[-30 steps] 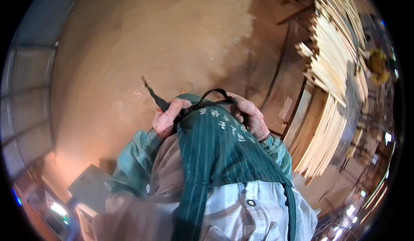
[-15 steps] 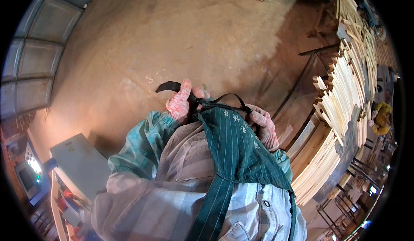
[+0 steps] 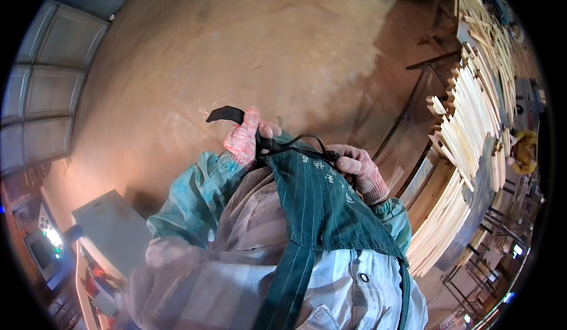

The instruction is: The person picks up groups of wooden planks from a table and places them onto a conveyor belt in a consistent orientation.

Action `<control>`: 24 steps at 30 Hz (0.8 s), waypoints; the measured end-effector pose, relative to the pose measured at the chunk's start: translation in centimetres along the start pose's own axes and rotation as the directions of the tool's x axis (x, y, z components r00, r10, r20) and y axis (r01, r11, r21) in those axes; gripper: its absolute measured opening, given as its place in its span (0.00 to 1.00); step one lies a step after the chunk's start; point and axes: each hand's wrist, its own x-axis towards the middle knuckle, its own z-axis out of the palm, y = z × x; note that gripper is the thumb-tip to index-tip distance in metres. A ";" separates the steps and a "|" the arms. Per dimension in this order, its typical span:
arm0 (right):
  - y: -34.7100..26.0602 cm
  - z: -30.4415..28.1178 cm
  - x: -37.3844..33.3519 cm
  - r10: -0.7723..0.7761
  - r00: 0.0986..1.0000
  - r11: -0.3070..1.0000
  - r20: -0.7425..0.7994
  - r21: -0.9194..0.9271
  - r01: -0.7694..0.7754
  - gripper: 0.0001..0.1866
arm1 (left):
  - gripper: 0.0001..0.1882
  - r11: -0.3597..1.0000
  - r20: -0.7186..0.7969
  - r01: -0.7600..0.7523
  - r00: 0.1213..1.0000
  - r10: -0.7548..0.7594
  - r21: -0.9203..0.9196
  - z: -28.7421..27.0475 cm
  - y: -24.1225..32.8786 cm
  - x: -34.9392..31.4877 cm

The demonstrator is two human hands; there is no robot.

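Note:
A wide black strap (image 3: 225, 114) sticks out past my left hand (image 3: 243, 140), whose gloved fingers are closed around it. My right hand (image 3: 361, 168) pinches the other part of the strap, near a thin black loop that arches between the hands. Both hands wear pink-and-white knit gloves. The strap runs across the upper part of a dark green striped apron (image 3: 322, 212) with white lettering, worn over a pale checked shirt. Teal sleeve covers (image 3: 198, 191) reach up to the gloves. What lies between the left fingers is partly hidden.
Long light wood strips (image 3: 472, 123) lie stacked on a bench along the right. A person in yellow-brown clothing (image 3: 524, 151) is beyond it. At lower left stand a grey box (image 3: 111, 226) and a machine with a screen (image 3: 42, 248). Panelled doors (image 3: 53, 90) line the left.
Both hands keep their hold on the strap. The left hand and the strap's free end shift slightly left, and the right hand turns a little, showing more of its fingers.

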 end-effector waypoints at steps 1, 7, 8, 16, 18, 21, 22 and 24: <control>0.6 0.2 0.5 -0.033 0.999 0.999 0.030 -0.004 0.033 0.34 | 0.31 1.000 0.013 -0.010 1.000 0.010 -0.025 -0.4 0.0 0.2; -0.4 1.3 1.3 -0.035 0.995 0.974 0.097 -0.219 0.056 0.31 | 0.29 0.982 -0.099 -0.179 0.980 0.172 -0.066 1.5 -0.1 -0.1; -0.5 1.2 1.3 -0.020 0.998 0.959 0.065 -0.279 0.037 0.29 | 0.30 0.985 -0.101 -0.167 0.982 0.161 -0.048 2.0 0.5 -0.6; -2.5 0.8 0.0 -0.082 0.996 0.957 -0.031 -0.282 0.070 0.23 | 0.29 0.999 0.023 -0.027 0.999 0.027 -0.028 0.2 -0.1 0.0; -1.7 0.3 0.1 -0.146 0.987 0.968 -0.070 -0.217 0.127 0.22 | 0.29 0.999 0.022 -0.024 0.999 0.023 0.027 0.3 -0.3 -0.1; -1.9 -0.5 0.3 -0.122 0.978 0.992 -0.169 -0.059 0.113 0.21 | 0.30 0.958 0.011 -0.015 1.000 0.012 0.288 0.6 -1.7 2.2; -1.3 -0.9 0.6 -0.142 0.967 0.988 -0.214 0.035 0.153 0.20 | 0.30 0.901 -0.023 -0.003 1.000 0.015 0.435 0.4 -2.3 2.8; -0.4 -1.9 1.1 -0.133 0.975 0.975 -0.178 0.152 0.161 0.17 | 0.29 0.948 0.088 -0.035 0.996 0.007 0.317 0.9 -2.8 2.8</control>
